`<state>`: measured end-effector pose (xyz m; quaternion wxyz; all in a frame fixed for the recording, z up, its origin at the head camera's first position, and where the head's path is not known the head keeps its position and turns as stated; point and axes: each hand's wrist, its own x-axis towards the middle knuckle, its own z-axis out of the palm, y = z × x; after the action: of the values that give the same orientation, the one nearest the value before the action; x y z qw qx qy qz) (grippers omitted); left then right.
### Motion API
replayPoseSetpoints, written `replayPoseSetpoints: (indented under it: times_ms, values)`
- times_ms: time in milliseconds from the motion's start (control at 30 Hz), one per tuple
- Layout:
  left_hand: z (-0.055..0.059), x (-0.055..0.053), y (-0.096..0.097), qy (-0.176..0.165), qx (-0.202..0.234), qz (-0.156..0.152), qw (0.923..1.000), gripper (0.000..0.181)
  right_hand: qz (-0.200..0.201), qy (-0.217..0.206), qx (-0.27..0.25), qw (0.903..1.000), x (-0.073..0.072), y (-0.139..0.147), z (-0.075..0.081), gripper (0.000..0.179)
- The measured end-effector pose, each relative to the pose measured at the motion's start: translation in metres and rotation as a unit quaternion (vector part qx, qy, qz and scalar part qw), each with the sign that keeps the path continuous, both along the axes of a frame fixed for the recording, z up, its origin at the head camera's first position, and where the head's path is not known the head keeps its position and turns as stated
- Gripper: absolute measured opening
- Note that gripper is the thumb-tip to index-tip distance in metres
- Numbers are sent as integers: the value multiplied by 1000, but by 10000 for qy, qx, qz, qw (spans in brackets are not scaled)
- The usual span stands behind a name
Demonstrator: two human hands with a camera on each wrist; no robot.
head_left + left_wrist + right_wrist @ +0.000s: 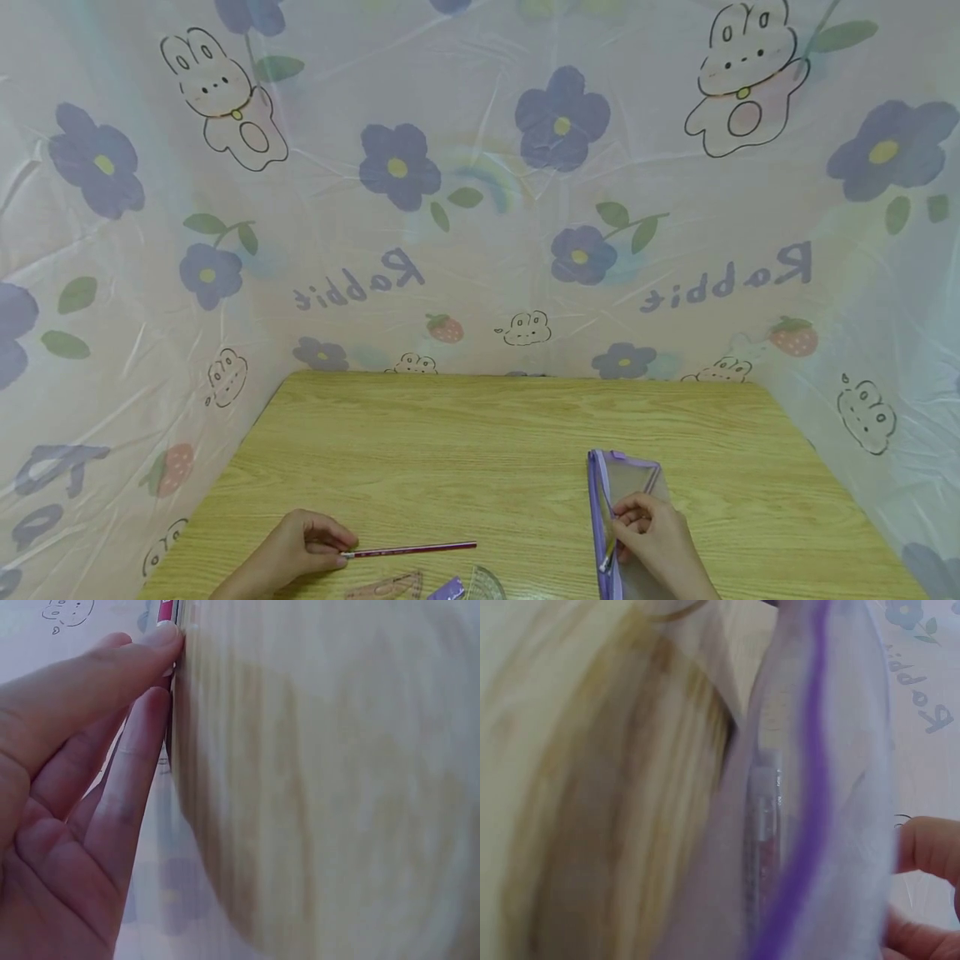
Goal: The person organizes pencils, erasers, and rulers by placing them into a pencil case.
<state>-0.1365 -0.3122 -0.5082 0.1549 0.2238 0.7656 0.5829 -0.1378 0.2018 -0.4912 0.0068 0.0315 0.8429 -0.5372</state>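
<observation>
On the table, a dark red pencil (416,549) points to the right. My left hand (307,542) pinches its whitish end between thumb and fingertips; the left wrist view shows a short red piece of the pencil (166,610) beyond the thumb. Farther right lies a see-through pencil case (597,500) with purple zipper edging. Thumb and fingers of my right hand (654,533) grip one side of its opening. Close up, the right wrist view shows the parted case with a slim clear-capped, reddish item (767,832) inside; its kind is unclear.
Along the near edge, between the hands, lie a clear orange-tinted drawing template or set square (386,586), a small purple block (447,590) and a clear protractor (487,585), all partly cut off. Printed cloth (480,208) surrounds the wood-grain table (465,433).
</observation>
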Motion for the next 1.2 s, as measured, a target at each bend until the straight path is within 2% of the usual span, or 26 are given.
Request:
replayPoseSetpoints:
  times_ms: [267,600,933,1200]
  values:
    - [-4,-1,0,191,-213,25,9996,18,55,29,1,10000,-1,0,-1,14]
    - [0,-1,2,264,-432,107,9987,13,67,71,54,9999,0,-2,-1,14]
    - [2,-1,2,355,-474,62,9982,12,40,128,122,9998,0,-3,-1,15]
    - [4,0,4,150,-552,248,9981,14,107,139,103,9998,0,-2,0,14]
